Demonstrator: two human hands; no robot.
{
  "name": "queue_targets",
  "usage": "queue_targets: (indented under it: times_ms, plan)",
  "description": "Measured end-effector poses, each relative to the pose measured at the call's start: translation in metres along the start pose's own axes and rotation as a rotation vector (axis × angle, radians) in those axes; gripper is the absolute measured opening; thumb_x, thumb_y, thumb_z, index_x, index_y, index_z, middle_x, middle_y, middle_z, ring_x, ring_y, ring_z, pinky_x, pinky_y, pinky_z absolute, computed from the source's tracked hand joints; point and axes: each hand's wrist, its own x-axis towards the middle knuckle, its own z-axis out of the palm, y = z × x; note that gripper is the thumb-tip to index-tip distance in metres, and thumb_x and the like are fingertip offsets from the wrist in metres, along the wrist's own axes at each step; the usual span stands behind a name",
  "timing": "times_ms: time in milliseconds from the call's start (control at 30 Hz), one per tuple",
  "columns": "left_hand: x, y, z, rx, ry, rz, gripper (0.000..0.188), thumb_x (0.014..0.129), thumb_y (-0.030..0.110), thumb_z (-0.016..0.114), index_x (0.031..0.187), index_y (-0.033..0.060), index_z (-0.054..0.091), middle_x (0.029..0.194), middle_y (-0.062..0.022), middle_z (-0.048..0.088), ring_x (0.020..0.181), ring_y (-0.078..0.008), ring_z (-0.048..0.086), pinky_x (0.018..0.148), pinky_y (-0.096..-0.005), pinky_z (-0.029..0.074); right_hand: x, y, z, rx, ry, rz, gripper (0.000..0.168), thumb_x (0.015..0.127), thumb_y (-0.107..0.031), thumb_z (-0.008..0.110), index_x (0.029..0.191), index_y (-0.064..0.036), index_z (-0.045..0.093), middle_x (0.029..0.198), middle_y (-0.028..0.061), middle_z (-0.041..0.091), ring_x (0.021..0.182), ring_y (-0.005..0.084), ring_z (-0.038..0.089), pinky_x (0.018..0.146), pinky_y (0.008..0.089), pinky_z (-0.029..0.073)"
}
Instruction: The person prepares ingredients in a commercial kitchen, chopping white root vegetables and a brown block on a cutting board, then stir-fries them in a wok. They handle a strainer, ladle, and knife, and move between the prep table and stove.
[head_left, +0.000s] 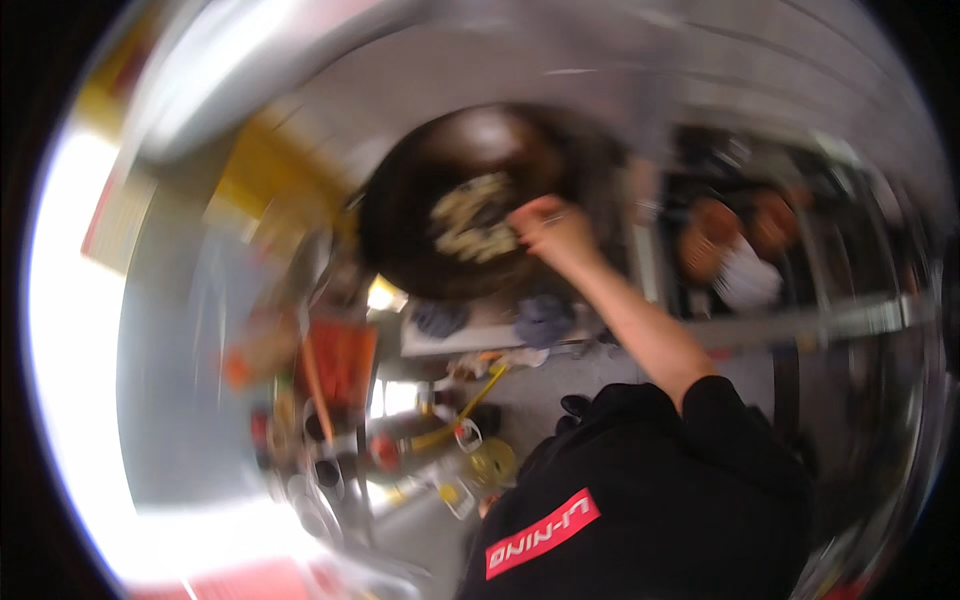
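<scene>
My right hand (546, 223) hangs over the right side of a dark round wok (405, 247), its fingers bunched together. Motion blur hides whether anything small is pinched between them. Pale cooked-looking food pieces (480, 244) lie in the bottom of the wok, just left of my fingertips. Of my left hand (488, 507), only a small patch of skin shows beside my black shirt at the lower middle; the rest is hidden.
Brown rounded pots (709, 229) and a white cloth (748, 274) sit on the dark stove area to the right. Two blue-grey bundles (543, 319) lie along the wok's near ledge. Left stand a long-handled utensil (315, 379) and a red-orange container (341, 360). A yellow hose (480, 394) runs below.
</scene>
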Motion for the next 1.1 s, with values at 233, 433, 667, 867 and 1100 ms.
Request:
queue_targets:
  times_ms: [233,433,667,867,1100]
  plan:
    - [0.091,0.109,0.072,0.469,-0.472,-0.101,0.008,0.087,0.014,0.053,0.089,0.0059,0.054,0.068,-0.0021,0.051,0.053,-0.0119,0.048,0.043,-0.0265,0.039,-0.118,-0.008,-0.068,-0.190,-0.181,-0.075,0.046,0.076,-0.030,0.070,0.112,-0.006,0.056,0.094,0.0126,0.065,0.081,0.0223,0.065,0.072,0.0340,0.051]
    - [0.076,0.138,0.218,0.803,-0.889,-0.132,0.010,0.088,0.014,0.051,0.095,0.0071,0.052,0.073,-0.0017,0.052,0.057,-0.0109,0.049,0.046,-0.0242,0.039,-0.296,0.037,-0.278,-0.850,0.410,0.194,0.039,0.081,-0.026,0.061,0.115,-0.008,0.055,0.102,0.0166,0.063,0.091,0.0344,0.060,0.077,0.0433,0.048]
    - [-0.043,0.093,0.530,1.216,-1.331,0.367,0.032,0.089,0.016,0.054,0.119,0.0054,0.049,0.098,-0.0063,0.056,0.078,-0.0132,0.057,0.061,-0.0230,0.046,-0.602,0.037,-0.448,-0.441,1.182,0.963,0.036,0.080,-0.033,0.060,0.103,-0.007,0.064,0.098,0.0152,0.065,0.092,0.0300,0.062,0.082,0.0420,0.049]
    - [-0.198,-0.100,0.749,1.475,-1.710,0.202,0.048,0.085,0.022,0.062,0.127,0.0074,0.043,0.111,-0.0096,0.054,0.094,-0.0189,0.056,0.078,-0.0326,0.048,-0.744,0.164,-0.576,-0.311,1.933,1.104,0.029,0.079,-0.023,0.058,0.098,-0.002,0.065,0.091,0.0151,0.066,0.086,0.0285,0.064,0.076,0.0383,0.050]
    - [-0.254,-0.319,0.894,1.592,-1.282,-0.166,0.081,0.074,0.022,0.074,0.137,0.0117,0.023,0.123,-0.0153,0.047,0.107,-0.0293,0.050,0.079,-0.0464,0.050,-0.793,0.169,-0.788,-1.511,1.217,1.475,0.033,0.075,-0.023,0.059,0.099,0.000,0.060,0.110,0.0204,0.053,0.117,0.0351,0.043,0.103,0.0511,0.027]
